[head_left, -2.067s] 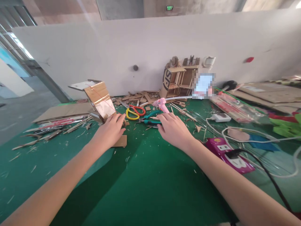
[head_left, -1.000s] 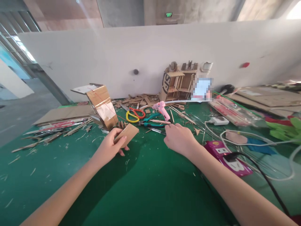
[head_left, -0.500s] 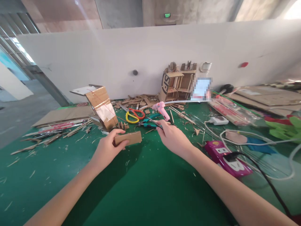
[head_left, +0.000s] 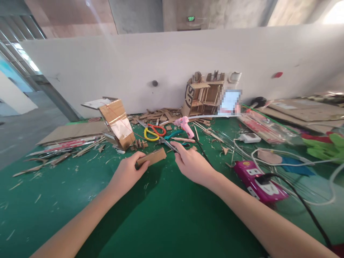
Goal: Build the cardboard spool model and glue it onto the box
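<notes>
Brown cardboard strip (head_left: 152, 157) is pinched betw. thumb and fingers of the left hand (head_left: 128, 171), its forearm reaching fwd from lower L, and the strip is held over the green table (head_left: 161, 218), near the right hand (head_left: 194, 164), which comes from lower R w/ fingers closed round a knife (head_left: 168, 144), blade pointing fwd and to L. Farther back, a cardboard box (head_left: 190, 102) w/ shelves has thin sticks upright betw. its levels; on R, a clear bag (head_left: 268, 125) contains reddish things, too blurred to name.
</notes>
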